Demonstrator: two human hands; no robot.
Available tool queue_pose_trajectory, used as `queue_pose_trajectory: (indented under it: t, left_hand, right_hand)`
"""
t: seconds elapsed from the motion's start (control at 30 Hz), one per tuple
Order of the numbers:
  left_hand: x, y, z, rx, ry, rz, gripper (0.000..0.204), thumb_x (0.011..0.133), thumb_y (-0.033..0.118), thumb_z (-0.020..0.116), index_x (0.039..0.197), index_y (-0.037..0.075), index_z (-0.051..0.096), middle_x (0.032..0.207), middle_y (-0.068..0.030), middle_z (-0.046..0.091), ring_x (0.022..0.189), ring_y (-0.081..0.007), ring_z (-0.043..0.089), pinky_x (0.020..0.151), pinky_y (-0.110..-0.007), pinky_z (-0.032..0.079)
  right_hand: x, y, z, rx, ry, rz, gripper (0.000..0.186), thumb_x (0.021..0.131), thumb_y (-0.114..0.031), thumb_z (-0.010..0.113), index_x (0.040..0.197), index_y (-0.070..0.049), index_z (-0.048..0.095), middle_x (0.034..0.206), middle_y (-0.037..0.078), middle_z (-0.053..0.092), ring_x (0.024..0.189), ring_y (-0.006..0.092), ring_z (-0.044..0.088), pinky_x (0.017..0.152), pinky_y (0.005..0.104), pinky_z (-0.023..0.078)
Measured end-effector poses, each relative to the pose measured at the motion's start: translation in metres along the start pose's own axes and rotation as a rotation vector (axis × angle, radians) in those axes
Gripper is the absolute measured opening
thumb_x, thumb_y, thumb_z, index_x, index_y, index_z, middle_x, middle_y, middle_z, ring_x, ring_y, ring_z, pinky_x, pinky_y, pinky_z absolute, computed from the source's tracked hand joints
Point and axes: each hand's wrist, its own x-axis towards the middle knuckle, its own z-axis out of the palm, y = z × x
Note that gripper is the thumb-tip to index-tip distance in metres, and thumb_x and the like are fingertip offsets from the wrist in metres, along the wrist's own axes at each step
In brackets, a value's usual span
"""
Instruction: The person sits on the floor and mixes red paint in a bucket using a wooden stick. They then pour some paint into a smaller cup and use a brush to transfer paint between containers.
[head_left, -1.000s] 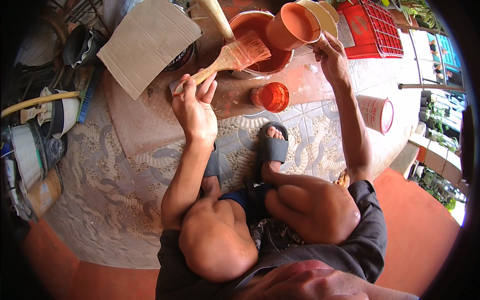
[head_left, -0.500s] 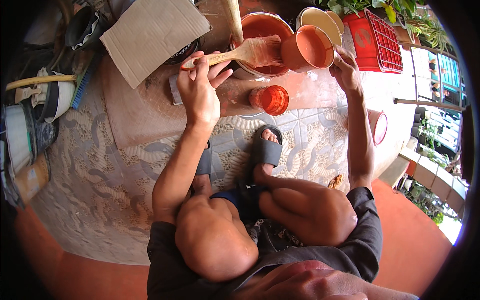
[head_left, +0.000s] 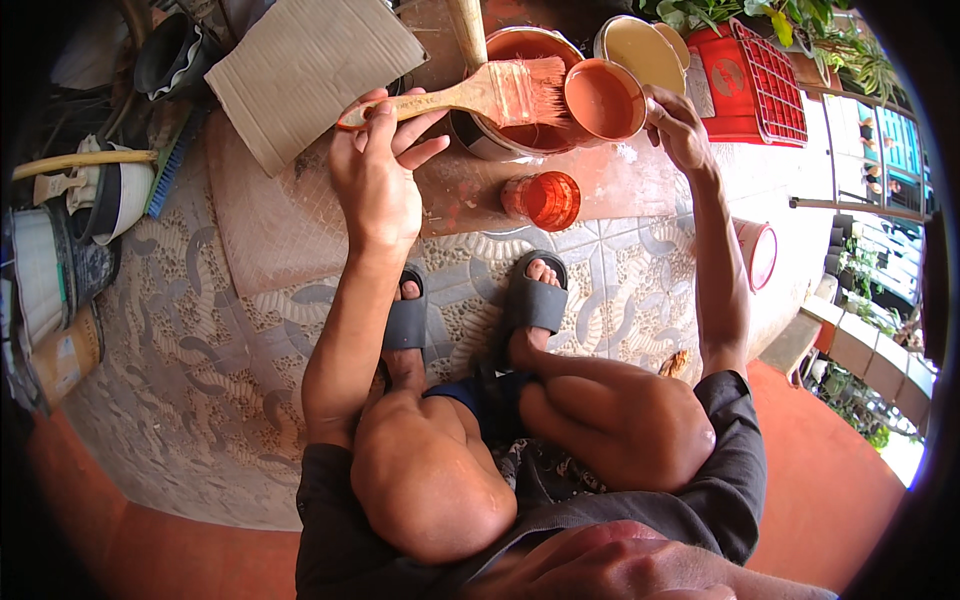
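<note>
Currently L fingers (head_left: 380,130) grip brush (head_left: 475,97), R fingers (head_left: 668,105) hold cup (head_left: 637,95), nr paint bucket (head_left: 492,146).

the left hand (head_left: 376,185) is holding a wide paintbrush (head_left: 470,96) above a bucket (head_left: 488,146), while the right hand (head_left: 682,132) is gripping an orange cup (head_left: 604,100) beside the bristles (head_left: 546,88); a red-smeared container (head_left: 545,201) is standing nearby.

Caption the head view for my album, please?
Left hand holds a brush, right hand a cup, near a paint bucket.
</note>
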Motion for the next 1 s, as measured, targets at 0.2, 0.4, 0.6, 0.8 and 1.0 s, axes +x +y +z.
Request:
queue_pose_trajectory:
  t: [0.2,0.4,0.6,0.8,1.0]
  left_hand:
    - [0.000,0.007,-0.007,-0.047,0.008,0.013,0.031,0.100,0.010,0.051,0.125,-0.008,0.045,0.117,-0.0275,0.061,0.099,-0.0388,0.070,0.069,-0.034,0.065]
    - [-0.001,-0.003,-0.022,-0.080,0.064,-0.052,0.024,0.101,0.010,0.051,0.122,-0.003,0.048,0.119,-0.0240,0.062,0.103,-0.0380,0.069,0.075,-0.035,0.065]
    - [-0.006,-0.027,-0.026,-0.083,0.085,-0.105,0.020,0.101,0.008,0.053,0.118,-0.003,0.052,0.122,-0.0257,0.060,0.109,-0.0408,0.067,0.079,-0.032,0.064]
    - [-0.005,-0.038,-0.023,-0.026,0.090,-0.092,0.020,0.102,0.009,0.051,0.118,-0.002,0.049,0.124,-0.0265,0.060,0.110,-0.0417,0.066,0.080,-0.034,0.063]
    - [-0.003,-0.046,-0.021,-0.014,0.079,-0.097,0.019,0.102,0.010,0.051,0.117,-0.002,0.049,0.122,-0.0260,0.060,0.112,-0.0422,0.065,0.081,-0.033,0.063]
  right_hand:
    - [0.004,-0.002,-0.002,0.027,-0.013,0.016,0.036,0.102,-0.034,0.053,0.080,-0.006,0.059,0.071,-0.002,0.045,0.063,0.0089,0.045,0.056,0.0246,0.036]
    - [0.000,0.002,0.003,0.268,0.054,0.000,0.032,0.103,-0.032,0.052,0.087,-0.006,0.062,0.074,-0.003,0.049,0.064,0.0076,0.043,0.056,0.0228,0.035]
    - [-0.020,-0.003,-0.007,0.358,0.155,-0.004,0.029,0.104,-0.029,0.052,0.100,-0.003,0.065,0.075,-0.004,0.051,0.065,0.0055,0.042,0.056,0.0214,0.034]
    - [-0.055,-0.008,-0.016,0.271,0.257,-0.003,0.034,0.103,-0.030,0.053,0.114,-0.001,0.065,0.075,-0.006,0.050,0.066,0.0042,0.042,0.056,0.0210,0.033]
    - [-0.098,-0.016,-0.019,-0.016,0.163,0.106,0.040,0.100,-0.042,0.054,0.093,-0.004,0.063,0.075,-0.002,0.049,0.066,0.0068,0.046,0.055,0.0229,0.036]
